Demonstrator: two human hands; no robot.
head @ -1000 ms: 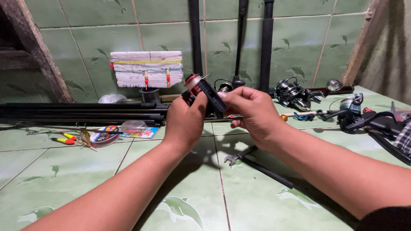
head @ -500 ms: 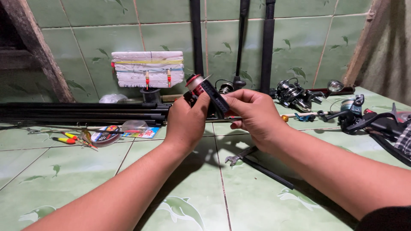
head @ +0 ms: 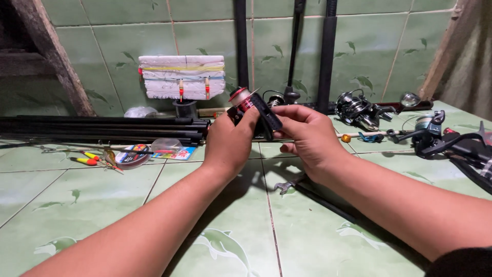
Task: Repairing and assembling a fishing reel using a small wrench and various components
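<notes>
I hold a black fishing reel [head: 254, 109] with a red and silver spool up in front of me, above the green tiled floor. My left hand [head: 229, 141] grips its body from the left. My right hand [head: 307, 136] closes on its right side, fingertips on the black part. A small wrench [head: 289, 183] and a thin black rod [head: 328, 202] lie on the tiles just beneath my hands.
A bundle of black rods [head: 102, 129] lies at the left, with floats and a line spool [head: 132, 155] in front. A white foam block [head: 182, 77] leans on the tiled wall. More reels [head: 361, 112] and a reel on a rod [head: 435, 133] lie at the right. Upright rods [head: 327, 51] stand behind.
Both hands keep hold of the reel; it has shifted very slightly, otherwise nothing has visibly moved.
</notes>
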